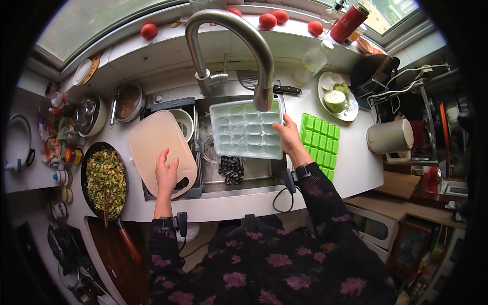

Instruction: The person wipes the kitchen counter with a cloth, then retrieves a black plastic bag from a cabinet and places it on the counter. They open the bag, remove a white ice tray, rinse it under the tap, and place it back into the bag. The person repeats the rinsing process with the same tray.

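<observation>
My right hand [289, 134] grips the right rim of a white ice cube tray [244, 131], thumb over the top. The tray is over the sink [251, 173] beneath the faucet's spout [263, 100], and its compartments look wet and glossy. Over a beige cutting board [152, 141] hovers my left hand [166, 171], empty, with fingers apart; whether it touches the board I cannot tell. The board lies across the sink's left side, partly covering a white bowl [183, 124]. A green segmented tray [322, 141] lies on the counter to the right of my right hand.
A dark checked cloth [231, 170] lies in the sink. A knife [286, 90] rests behind it. A frying pan of chopped food [105, 179] stands left, a plate with a cut vegetable [337, 97] back right, near a kettle [389, 136]. Tomatoes [268, 21] line the sill.
</observation>
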A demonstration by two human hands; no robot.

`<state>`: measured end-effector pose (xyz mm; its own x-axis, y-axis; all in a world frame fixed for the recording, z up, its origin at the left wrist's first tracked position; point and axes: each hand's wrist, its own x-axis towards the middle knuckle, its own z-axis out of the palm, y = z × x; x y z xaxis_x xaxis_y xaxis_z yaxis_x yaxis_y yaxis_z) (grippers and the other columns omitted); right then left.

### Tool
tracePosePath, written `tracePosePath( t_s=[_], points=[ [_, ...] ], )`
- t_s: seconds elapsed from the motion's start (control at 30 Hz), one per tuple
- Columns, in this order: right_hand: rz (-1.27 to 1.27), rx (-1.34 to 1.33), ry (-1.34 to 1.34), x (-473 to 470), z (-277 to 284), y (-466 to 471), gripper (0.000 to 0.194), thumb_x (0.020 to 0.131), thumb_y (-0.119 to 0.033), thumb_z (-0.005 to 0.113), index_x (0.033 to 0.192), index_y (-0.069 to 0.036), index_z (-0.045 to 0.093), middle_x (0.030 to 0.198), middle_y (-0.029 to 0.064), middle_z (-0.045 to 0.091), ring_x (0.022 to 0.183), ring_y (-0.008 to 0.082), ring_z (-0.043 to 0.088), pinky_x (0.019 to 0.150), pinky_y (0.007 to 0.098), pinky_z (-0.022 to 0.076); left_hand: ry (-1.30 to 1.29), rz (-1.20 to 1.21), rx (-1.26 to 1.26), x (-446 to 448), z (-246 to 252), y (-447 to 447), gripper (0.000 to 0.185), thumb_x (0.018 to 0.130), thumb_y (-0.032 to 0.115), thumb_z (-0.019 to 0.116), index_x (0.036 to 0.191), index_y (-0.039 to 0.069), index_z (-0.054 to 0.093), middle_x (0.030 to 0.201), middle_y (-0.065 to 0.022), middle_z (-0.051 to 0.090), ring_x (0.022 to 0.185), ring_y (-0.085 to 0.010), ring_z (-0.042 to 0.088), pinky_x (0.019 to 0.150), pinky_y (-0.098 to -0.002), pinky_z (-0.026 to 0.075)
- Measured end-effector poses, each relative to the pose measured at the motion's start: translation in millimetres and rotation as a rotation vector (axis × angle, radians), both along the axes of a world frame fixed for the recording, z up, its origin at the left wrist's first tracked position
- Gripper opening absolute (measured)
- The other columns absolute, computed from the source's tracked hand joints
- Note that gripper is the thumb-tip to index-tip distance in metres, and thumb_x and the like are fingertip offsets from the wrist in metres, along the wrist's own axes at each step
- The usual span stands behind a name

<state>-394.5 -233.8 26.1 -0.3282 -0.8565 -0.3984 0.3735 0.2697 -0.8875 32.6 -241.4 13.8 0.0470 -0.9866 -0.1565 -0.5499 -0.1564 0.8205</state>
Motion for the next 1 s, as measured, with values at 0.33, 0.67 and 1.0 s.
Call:
tracePosePath(
  t_s=[0.33,0.67,1.0],
  points=[
    [0.257,-0.127,0.857,49.7,17.9,-32.7,0.039,0.085,-0.002,0.063,0.124,-0.005,0.064,0.103,0.0139,0.072,0.091,0.0237,0.069,0.08,0.0303,0.0506,0.246,0.123,0.103,-13.1,5.1,15.1,0.049,0.094,0.02,0.066,0.138,0.003,0.052,0.132,-0.0122,0.058,0.115,-0.0251,0.058,0.09,-0.0352,0.052],
    [0.381,-0.896,1.534,46.0,62.2,63.8,0.041,0.078,-0.005,0.062,0.117,-0.016,0.068,0.117,0.0054,0.069,0.109,0.0257,0.065,0.091,0.04,0.046,1.378,-0.03,0.647,-147.6,49.7,27.6,0.059,0.103,0.047,0.05,0.144,0.005,0.042,0.132,-0.0132,0.058,0.118,-0.0259,0.06,0.097,-0.0418,0.052],
    [0.208,-0.261,1.233,-16.2,36.0,135.3,0.104,0.072,-0.051,0.083,0.15,-0.001,0.035,0.148,0.0235,0.043,0.137,0.0377,0.04,0.113,0.0487,0.028,1.369,0.084,0.629,-183.2,-13.4,37.2,0.032,0.108,0.017,0.042,0.138,0.009,0.05,0.13,-0.0087,0.062,0.115,-0.0238,0.063,0.099,-0.0409,0.054]
  ],
)
